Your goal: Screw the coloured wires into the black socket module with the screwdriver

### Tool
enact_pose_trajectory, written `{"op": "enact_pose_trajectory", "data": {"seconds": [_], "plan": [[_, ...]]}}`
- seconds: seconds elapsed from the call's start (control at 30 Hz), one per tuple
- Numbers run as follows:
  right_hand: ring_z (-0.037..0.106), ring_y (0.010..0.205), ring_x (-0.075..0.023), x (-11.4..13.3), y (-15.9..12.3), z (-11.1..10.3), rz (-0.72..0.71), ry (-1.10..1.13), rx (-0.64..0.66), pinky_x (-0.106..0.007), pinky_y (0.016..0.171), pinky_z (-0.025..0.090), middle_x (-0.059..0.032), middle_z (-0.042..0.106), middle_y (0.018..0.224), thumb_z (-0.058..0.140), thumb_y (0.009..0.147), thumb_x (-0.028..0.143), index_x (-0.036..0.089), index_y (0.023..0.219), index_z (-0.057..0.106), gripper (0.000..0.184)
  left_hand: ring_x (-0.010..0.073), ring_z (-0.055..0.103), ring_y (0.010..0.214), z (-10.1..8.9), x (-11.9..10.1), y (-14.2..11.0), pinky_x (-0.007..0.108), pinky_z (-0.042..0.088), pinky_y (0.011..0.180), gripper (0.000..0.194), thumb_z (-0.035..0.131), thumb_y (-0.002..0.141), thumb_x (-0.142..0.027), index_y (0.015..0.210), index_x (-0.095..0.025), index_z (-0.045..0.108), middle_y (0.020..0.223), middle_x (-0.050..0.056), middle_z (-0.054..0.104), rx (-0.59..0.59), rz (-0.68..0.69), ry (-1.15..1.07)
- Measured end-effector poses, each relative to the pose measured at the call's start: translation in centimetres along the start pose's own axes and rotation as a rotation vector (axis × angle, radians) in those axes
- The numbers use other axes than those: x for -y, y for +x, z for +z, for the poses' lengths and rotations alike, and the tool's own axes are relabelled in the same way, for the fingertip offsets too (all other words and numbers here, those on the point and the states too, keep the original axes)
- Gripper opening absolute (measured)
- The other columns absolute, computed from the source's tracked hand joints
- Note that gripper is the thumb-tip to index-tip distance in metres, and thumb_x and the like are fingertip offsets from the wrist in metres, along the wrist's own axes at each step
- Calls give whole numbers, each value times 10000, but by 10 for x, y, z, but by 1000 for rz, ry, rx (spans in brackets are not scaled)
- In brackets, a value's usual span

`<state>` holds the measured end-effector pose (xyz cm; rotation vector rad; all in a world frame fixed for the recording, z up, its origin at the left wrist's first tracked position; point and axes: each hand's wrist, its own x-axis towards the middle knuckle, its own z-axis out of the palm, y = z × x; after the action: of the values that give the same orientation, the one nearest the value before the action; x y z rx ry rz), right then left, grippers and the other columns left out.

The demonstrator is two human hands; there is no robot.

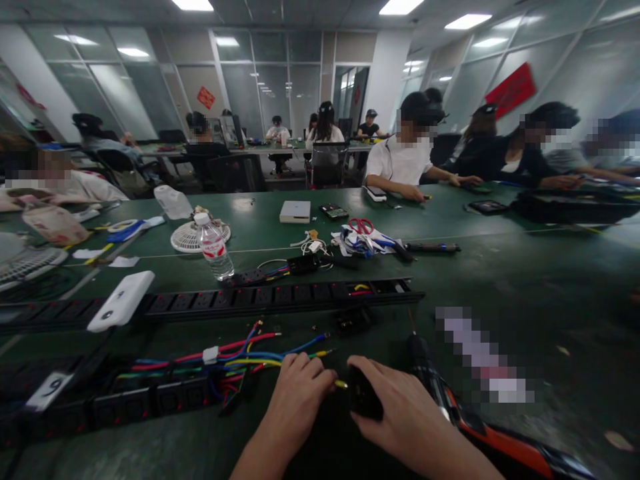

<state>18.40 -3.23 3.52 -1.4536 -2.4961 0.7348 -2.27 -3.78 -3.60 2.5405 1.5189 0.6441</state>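
Observation:
My left hand (pixel 299 393) is closed, with thumb and fingers pinching a yellow wire (pixel 341 384) whose tip sticks out to the right. That tip points at a small black block (pixel 364 395), gripped by my right hand (pixel 407 410); whether they touch is unclear. Left of my hands, a bundle of red, blue, yellow and green wires (pixel 240 357) fans out from a black power strip (pixel 130 408). Several wire ends carry metal or coloured terminals. Immediately right of my right hand lies a black and orange power screwdriver (pixel 510 440), its bit pointing away from me.
A long black socket strip (pixel 240 297) crosses the green table (pixel 500 280). On it rests a white device (pixel 123 300). Beyond are a water bottle (pixel 215 250), red-handled scissors (pixel 361 227), a white box (pixel 295 211) and a seated co-worker (pixel 403 153).

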Motion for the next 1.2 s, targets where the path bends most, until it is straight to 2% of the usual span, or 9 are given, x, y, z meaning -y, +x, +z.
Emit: {"op": "enact_pose_trajectory", "data": {"seconds": [0.17,0.3,0.4,0.53,0.7,0.83,0.93,1.03,1.2], "plan": [[635,965,-268,-5,-11,-20,71,-8,36,-437,832,457,-41,672,1039,617,800,260,257,1245,482,465,185,527,834,-4,-1,0,354,342,783,110,581,955,-191,936,-268,656,843,-17,639,3,-17,-23],[628,1014,-248,-13,-17,-34,109,-65,67,-424,864,456,-32,667,1099,634,788,256,266,1258,484,494,185,535,839,-6,-2,1,362,360,812,130,548,972,-198,965,-264,660,853,-8,643,-3,-37,-48],[636,1032,-264,-12,-17,-33,128,-118,98,-450,879,474,-36,670,1139,658,754,227,261,1260,518,526,182,556,873,-1,-1,1,379,353,875,116,565,966,-209,969,-268,665,882,-15,661,-25,-55,-72],[646,1046,-330,-4,-8,-25,165,-217,101,-509,897,494,-106,678,1160,730,727,194,205,1301,544,604,173,582,927,4,1,-3,408,311,959,98,595,954,-217,964,-280,669,923,-29,686,-62,-71,-112],[654,1070,-357,4,8,-21,141,-324,136,-507,907,523,-142,677,1206,849,685,251,188,1308,568,686,191,589,1036,-1,-10,-5,463,270,1046,271,550,950,-141,1163,-291,623,1059,2,695,-6,-32,-106],[684,982,-364,6,11,-21,127,-438,146,-484,841,548,-158,712,1100,878,649,251,139,1253,591,677,211,576,1060,0,-23,-1,431,349,1019,335,647,898,-202,1224,-241,586,1148,29,674,74,54,-121],[693,912,-375,11,8,-24,106,-541,133,-464,788,546,-194,721,999,903,602,235,85,1216,591,705,208,592,974,8,-27,3,396,423,924,240,675,900,-263,1135,-237,635,1074,21,690,99,120,-91],[691,918,-359,19,8,-26,37,-627,132,-449,806,527,-188,723,970,878,634,184,110,1145,618,578,193,607,910,16,-25,5,360,457,853,116,649,922,-246,1035,-236,672,986,10,702,85,140,-86],[693,904,-260,22,22,-23,-69,-711,173,-417,810,538,-105,726,962,656,888,136,126,1042,660,155,201,634,868,21,-20,3,361,497,816,70,672,898,-218,968,-208,675,929,25,717,43,71,-176]]}}
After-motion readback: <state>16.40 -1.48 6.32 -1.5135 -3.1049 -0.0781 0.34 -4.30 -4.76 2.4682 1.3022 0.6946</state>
